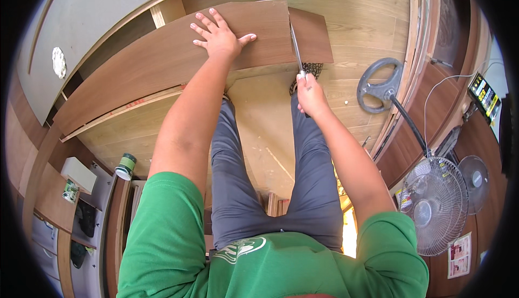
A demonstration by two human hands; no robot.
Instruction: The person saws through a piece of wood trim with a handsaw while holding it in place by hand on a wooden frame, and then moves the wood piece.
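My left hand (221,41) lies flat with spread fingers on a long brown wood-grain board (162,63). At the board's right end, my right hand (312,94) is closed round the handle of what looks like a narrow hand saw (295,41). Its thin blade points away from me and is seen almost edge-on, so its teeth do not show. The blade runs along the line between the long board and a shorter brown board piece (312,36) to its right. Whether the two are still joined cannot be made out.
A grey panel (108,6) on a wooden frame stands far left. To the right are a grey steering-wheel-shaped base (380,85), a wire-caged fan (432,206) and a dark door panel (421,109). A green-and-white can (125,166) sits left, near open shelves (81,211).
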